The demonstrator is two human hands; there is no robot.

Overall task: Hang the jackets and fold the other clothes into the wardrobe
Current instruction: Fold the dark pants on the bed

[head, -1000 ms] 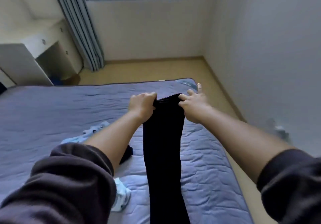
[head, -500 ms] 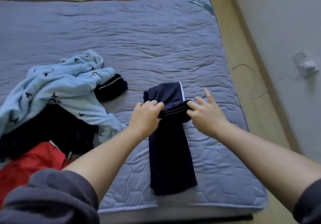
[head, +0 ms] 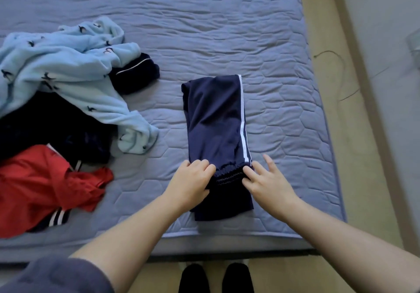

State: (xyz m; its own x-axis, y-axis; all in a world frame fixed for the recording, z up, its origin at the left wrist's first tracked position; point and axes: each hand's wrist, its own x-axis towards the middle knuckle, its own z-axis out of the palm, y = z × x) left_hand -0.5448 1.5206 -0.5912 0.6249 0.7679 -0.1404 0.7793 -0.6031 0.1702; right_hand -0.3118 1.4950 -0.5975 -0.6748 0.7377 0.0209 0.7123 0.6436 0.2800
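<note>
Navy trousers (head: pixel 213 119) with a white side stripe lie folded lengthwise on the bed (head: pixel 284 88), gathered waistband nearest the person. The left hand (head: pixel 193 179) grips the band's left edge with curled fingers, while the right hand (head: pixel 268 183) pinches its right edge, its other fingers spread. A light blue fleece (head: pixel 63 65) and a red garment (head: pixel 38 183) lie heaped well to the left.

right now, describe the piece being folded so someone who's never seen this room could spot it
On the blue-grey quilted mattress, a heap of clothes fills its left. Right of it, alone, lie navy trousers, folded, their elastic end pinched by the left hand and right hand. Unlike the crumpled heap, they lie flat, a white stripe down the right edge.
</note>
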